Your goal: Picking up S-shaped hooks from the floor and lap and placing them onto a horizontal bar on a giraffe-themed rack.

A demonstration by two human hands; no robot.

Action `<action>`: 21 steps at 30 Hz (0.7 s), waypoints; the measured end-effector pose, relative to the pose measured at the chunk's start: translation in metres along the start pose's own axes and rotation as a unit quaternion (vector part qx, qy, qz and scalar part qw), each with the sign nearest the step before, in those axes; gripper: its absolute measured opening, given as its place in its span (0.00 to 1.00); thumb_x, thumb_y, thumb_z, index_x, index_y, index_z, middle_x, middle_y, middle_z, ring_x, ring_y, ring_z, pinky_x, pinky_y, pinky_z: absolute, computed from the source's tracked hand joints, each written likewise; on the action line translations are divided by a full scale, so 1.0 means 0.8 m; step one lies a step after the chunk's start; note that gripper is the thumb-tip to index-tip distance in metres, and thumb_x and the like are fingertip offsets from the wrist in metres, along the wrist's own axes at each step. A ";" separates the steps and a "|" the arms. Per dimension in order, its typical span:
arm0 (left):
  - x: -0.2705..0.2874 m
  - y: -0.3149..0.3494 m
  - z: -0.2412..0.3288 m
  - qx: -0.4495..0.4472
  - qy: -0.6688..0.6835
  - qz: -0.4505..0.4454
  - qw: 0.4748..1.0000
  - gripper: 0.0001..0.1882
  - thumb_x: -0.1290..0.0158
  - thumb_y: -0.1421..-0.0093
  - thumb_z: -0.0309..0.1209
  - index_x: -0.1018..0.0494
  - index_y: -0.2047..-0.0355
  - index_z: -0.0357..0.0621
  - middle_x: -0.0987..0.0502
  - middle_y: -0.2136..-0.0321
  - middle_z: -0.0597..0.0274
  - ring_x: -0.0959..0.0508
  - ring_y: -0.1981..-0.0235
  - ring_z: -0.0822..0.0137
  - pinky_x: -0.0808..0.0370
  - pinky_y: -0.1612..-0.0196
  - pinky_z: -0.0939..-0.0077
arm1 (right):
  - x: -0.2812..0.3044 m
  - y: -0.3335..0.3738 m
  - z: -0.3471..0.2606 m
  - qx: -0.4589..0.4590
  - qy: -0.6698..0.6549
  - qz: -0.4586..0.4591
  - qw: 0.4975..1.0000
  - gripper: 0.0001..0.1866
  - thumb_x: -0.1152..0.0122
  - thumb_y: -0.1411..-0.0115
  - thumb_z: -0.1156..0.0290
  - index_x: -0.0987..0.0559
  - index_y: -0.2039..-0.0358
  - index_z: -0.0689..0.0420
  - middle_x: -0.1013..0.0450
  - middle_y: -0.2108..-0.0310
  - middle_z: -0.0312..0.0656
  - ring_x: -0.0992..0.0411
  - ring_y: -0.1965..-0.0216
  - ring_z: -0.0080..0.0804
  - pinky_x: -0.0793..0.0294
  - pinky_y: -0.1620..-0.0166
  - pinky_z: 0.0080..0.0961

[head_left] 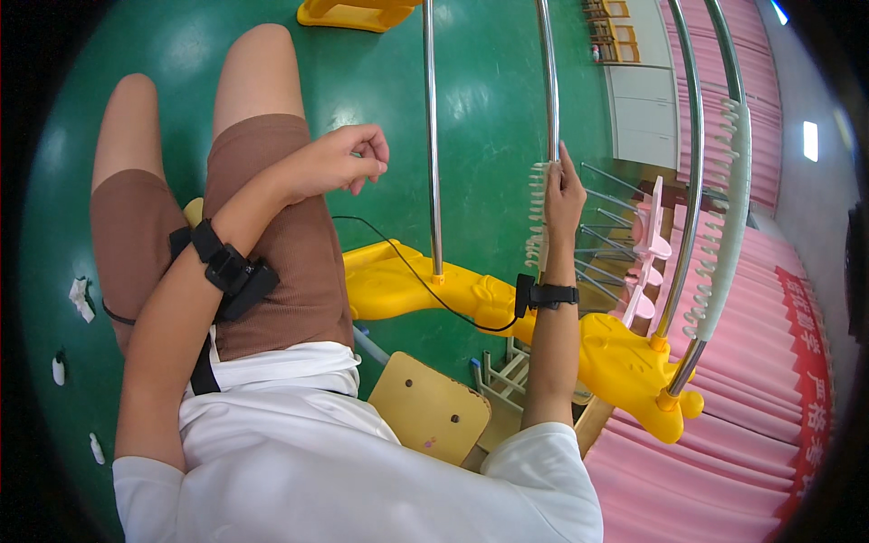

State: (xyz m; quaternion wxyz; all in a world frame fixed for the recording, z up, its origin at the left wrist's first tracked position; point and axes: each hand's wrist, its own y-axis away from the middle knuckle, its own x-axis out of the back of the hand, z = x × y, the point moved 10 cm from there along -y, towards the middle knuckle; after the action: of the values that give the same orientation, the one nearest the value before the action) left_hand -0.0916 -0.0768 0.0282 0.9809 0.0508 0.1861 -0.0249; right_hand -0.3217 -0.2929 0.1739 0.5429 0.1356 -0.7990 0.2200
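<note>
My left hand [351, 161] hovers over my thigh, its fingers loosely curled and nothing visible in them. My right hand [565, 195] is closed around a shiny metal rod [549, 81], at the upper end of a pale plastic strip with a row of teeth [536, 213]. My index finger lies straight along the rod, and my palm hides part of the strip. A similar pale toothed sleeve [735, 199] sits on another rod to the right. The rods stand in a yellow plastic animal-shaped rack end [471, 294].
A yellow wooden chair [430, 407] is beside my waist. Pink chairs [644, 237] with metal legs stand beyond the rack, near pink curtains [724, 362]. Small white items [59, 369] lie on the green floor at left. A black cable [398, 249] crosses the rack end.
</note>
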 end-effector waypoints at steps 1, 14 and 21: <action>0.000 -0.001 0.000 0.000 -0.001 -0.001 1.000 0.07 0.50 0.42 0.29 0.33 0.65 0.42 0.30 0.75 0.67 0.30 0.79 0.76 0.36 0.77 0.82 | 0.000 0.001 -0.010 0.054 -0.006 0.011 0.998 0.20 0.47 0.37 0.71 0.27 0.45 0.56 0.24 0.64 0.44 0.27 0.64 0.23 0.29 0.58 0.20; -0.002 -0.002 0.000 0.001 -0.009 -0.002 1.000 0.06 0.50 0.41 0.29 0.33 0.66 0.42 0.30 0.76 0.68 0.30 0.79 0.77 0.36 0.77 0.83 | -0.001 -0.009 0.019 0.029 -0.152 0.033 0.987 0.15 0.45 0.37 0.69 0.22 0.51 0.59 0.22 0.62 0.40 0.27 0.64 0.19 0.30 0.59 0.18; -0.003 -0.002 0.001 -0.003 -0.011 -0.004 1.000 0.06 0.50 0.41 0.29 0.33 0.66 0.42 0.30 0.77 0.68 0.30 0.80 0.77 0.36 0.78 0.83 | -0.007 -0.017 0.041 -0.014 -0.206 -0.004 0.978 0.21 0.43 0.38 0.69 0.28 0.44 0.58 0.25 0.67 0.36 0.31 0.68 0.19 0.32 0.64 0.17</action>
State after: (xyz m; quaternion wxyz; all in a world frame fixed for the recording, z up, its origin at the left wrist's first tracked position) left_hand -0.0936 -0.0781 0.0293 0.9829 0.0469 0.1759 -0.0287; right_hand -0.3397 -0.3211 0.1612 0.3692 0.1734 -0.8963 0.1743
